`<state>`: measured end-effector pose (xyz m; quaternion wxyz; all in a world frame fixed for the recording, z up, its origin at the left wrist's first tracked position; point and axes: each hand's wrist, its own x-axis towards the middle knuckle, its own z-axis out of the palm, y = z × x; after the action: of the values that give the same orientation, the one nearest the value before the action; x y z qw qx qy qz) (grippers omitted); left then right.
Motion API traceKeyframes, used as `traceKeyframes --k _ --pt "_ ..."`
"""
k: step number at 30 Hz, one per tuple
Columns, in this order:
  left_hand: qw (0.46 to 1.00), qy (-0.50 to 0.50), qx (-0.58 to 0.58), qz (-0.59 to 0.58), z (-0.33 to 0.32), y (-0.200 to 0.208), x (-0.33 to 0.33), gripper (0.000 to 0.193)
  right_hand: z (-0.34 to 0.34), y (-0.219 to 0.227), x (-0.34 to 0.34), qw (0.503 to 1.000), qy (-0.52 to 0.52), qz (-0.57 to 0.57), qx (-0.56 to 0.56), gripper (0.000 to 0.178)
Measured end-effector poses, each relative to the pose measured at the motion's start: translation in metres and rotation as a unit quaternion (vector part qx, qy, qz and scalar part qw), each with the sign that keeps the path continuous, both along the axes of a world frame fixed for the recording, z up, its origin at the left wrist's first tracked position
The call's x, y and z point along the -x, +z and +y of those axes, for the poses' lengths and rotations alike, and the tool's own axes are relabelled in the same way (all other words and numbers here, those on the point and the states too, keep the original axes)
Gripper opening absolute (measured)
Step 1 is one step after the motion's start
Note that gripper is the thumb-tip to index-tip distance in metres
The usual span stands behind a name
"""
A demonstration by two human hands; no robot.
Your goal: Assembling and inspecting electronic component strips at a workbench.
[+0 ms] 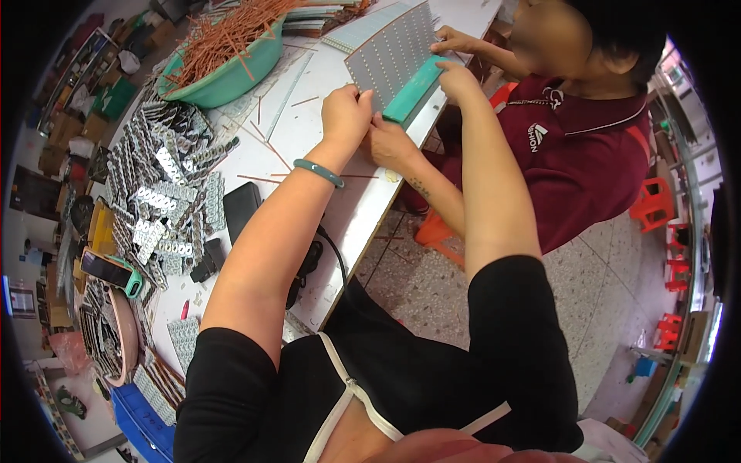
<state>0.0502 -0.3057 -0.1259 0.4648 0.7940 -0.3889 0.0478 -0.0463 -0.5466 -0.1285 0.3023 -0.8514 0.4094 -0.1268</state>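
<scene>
A thin grey circuit board panel (394, 58) with rows of small pale pieces stands tilted on edge over the table's side. Along its lower edge lies a long green bar (414, 92). My left hand (346, 116) is closed, pinching the panel's lower left corner. My right hand (461, 82) bends its fingers over the bar's far right end, close to the panel; its fingertips are partly hidden. A co-worker's hand (391, 144) touches the bar's near end beside my left hand. Their other hand (455, 40) holds the panel's right edge.
A green basin (224, 91) heaped with thin reddish-brown strips (228, 42) stands at the back left. Piled metallic strips (166, 185) cover the table's left. A black box (241, 208) and a cable (340, 255) lie by my left forearm. The co-worker (587, 162) sits at the right.
</scene>
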Motion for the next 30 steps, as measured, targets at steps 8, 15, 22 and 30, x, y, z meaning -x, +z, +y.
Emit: traceKeyframes --k 8,15,22,30 --pt "0.999 0.020 -0.024 -0.009 0.011 0.008 -0.001 0.030 -0.018 -0.026 -0.037 0.999 0.010 -0.028 0.029 0.060" --pt "0.998 0.021 -0.054 0.018 0.010 0.017 0.005 0.029 -0.022 -0.032 -0.029 0.996 -0.012 -0.082 -0.020 0.061" --pt "0.997 0.018 -0.080 0.012 0.008 0.019 0.004 0.026 0.006 -0.009 -0.005 0.992 -0.063 -0.089 -0.067 0.049" --pt "0.994 0.021 -0.103 -0.008 0.009 0.026 0.005 0.025 0.054 0.029 0.024 0.965 -0.057 -0.255 -0.005 0.043"
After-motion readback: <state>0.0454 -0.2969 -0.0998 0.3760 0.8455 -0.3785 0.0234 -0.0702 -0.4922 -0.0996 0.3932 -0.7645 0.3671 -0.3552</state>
